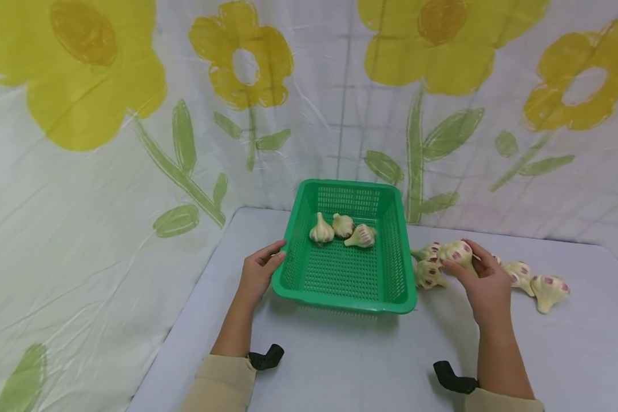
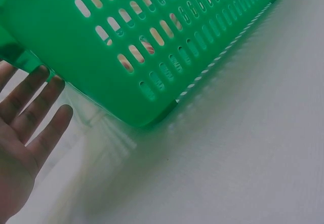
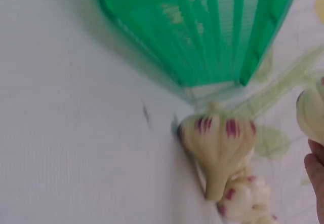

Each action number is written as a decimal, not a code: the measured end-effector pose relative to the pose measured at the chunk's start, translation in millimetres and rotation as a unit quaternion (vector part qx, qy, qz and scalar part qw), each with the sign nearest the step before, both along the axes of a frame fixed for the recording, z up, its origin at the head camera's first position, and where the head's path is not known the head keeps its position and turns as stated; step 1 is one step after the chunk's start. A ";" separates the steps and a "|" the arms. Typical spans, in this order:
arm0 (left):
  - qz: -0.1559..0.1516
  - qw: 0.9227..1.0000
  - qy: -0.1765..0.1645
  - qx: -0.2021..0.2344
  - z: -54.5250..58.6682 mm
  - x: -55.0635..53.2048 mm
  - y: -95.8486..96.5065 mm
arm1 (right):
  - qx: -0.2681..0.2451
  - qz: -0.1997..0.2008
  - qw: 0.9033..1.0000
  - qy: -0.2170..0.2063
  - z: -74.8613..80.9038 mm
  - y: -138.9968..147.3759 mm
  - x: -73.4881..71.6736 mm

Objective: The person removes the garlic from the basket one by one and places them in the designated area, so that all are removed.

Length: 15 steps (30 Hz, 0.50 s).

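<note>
In the head view my right hand [image 1: 486, 286] pinches a garlic bulb [image 1: 455, 253] between thumb and fingers, just right of a green plastic basket [image 1: 409, 274]. Part of that bulb and a fingertip show at the right edge of the right wrist view. Three garlic bulbs [image 1: 321, 230] lie inside the basket. At its left rim, my left hand [image 1: 257, 272] touches the side with fingers fairly straight, as the left wrist view shows. Several loose bulbs lie on the table beside the basket, one nearby [image 1: 430, 274] below the held one.
More garlic bulbs [image 1: 549, 292] lie to the right, past my right hand. The pale table [image 1: 329, 366] extends in front of the basket. Behind it hangs a white cloth [image 1: 309, 137] with painted yellow flowers.
</note>
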State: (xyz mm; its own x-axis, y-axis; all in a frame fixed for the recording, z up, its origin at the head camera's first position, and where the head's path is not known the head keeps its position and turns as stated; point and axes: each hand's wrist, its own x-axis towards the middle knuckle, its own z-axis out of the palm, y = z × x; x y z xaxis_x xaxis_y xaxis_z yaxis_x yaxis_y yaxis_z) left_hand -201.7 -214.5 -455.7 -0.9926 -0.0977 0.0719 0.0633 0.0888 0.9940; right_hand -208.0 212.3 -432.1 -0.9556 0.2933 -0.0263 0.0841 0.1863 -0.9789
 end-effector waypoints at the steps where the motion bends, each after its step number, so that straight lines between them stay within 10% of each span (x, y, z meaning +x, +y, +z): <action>1: 0.001 1.000 0.001 0.002 -0.2 -0.3 -0.2 | 0.009 -0.005 1.000 -0.007 -0.6 3.5 0.6; 15: 0.001 1.000 -0.001 0.003 -1.2 -1.2 1.0 | 0.161 0.032 0.985 -0.042 -13.7 40.2 4.7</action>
